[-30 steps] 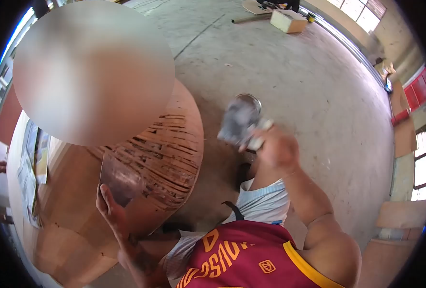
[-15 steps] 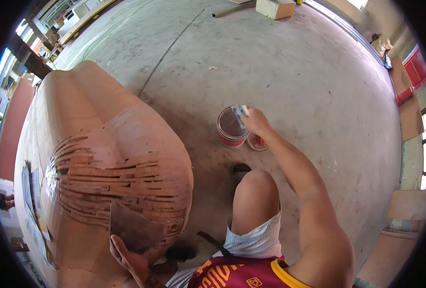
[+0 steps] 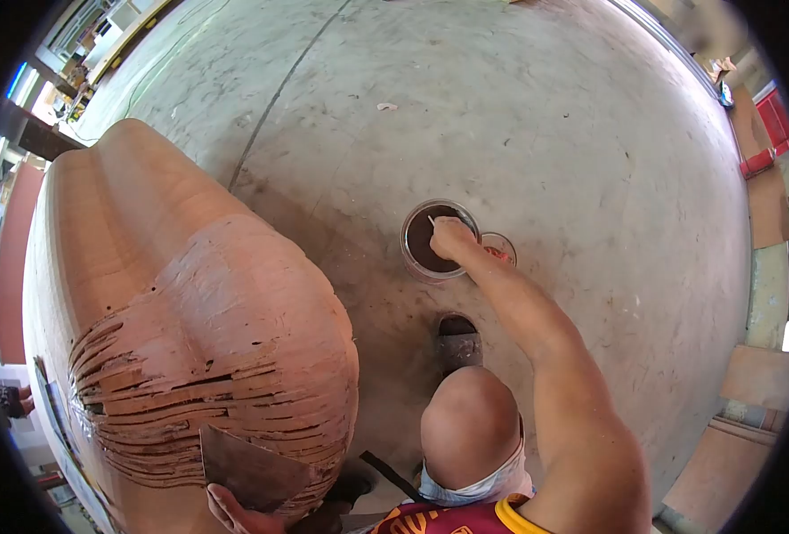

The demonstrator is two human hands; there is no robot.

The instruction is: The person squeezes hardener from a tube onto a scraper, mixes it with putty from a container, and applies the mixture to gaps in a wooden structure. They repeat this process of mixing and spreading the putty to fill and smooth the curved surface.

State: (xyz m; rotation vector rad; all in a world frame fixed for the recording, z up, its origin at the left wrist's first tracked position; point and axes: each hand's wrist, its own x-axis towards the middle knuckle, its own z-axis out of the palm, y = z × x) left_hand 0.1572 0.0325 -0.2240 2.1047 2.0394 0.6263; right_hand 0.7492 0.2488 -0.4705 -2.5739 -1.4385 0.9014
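Note:
My right hand (image 3: 453,238) is closed over the mouth of a round can (image 3: 405,252) on the floor. It grips a scraper (image 3: 431,220), of which only a thin pale edge shows; the rest is hidden by the hand and the can. Dark brown material lines the can's inside. Low in the picture, my left hand (image 3: 237,513) holds a flat brown plate (image 3: 254,469), thumb along its edge. The plate sits in front of a large curved, clay-coloured form (image 3: 265,276), whose surface has rows of dark grooves and a smoother smeared patch above them.
A round lid (image 3: 501,246) with something red on it lies against the can's right side. My sandalled foot (image 3: 459,343) and bent knee (image 3: 472,427) are just below. Boards (image 3: 762,383) lean along the right side. Another person's hand (image 3: 26,400) shows at the far left.
My right hand has moved slightly left and down into the can's mouth, taking the scraper out of most of the view. The camera has tilted, so the form and plate sit lower.

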